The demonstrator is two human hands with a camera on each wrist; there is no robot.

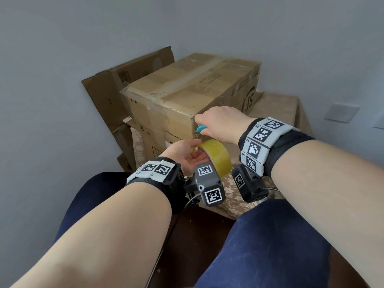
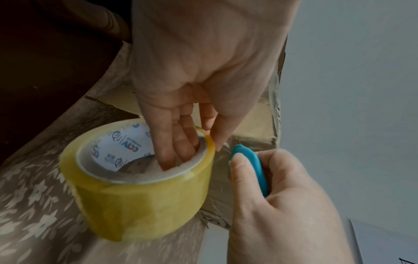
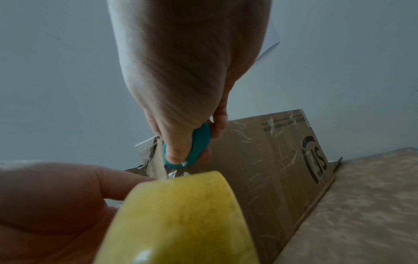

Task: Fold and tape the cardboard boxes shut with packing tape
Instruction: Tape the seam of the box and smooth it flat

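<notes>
A closed cardboard box [image 1: 187, 94], taped along its top seam, stands on a patterned cloth. My left hand [image 1: 187, 152] holds a yellowish roll of packing tape [image 1: 216, 156] just below the box's near right corner, fingers [image 2: 172, 142] hooked inside the core and thumb on the outer edge. A strip of clear tape [image 2: 220, 160] runs from the roll up onto the box corner. My right hand [image 1: 220, 123] grips a small teal cutter [image 1: 201, 128] against that strip at the corner. The cutter [image 3: 192, 148] sits between thumb and fingers; its blade is hidden.
Flattened cardboard [image 1: 116, 88] leans on the grey wall behind and left of the box. The cloth-covered table [image 1: 278, 109] extends to the right of the box. My knees in dark blue trousers [image 1: 270, 235] are below the table edge.
</notes>
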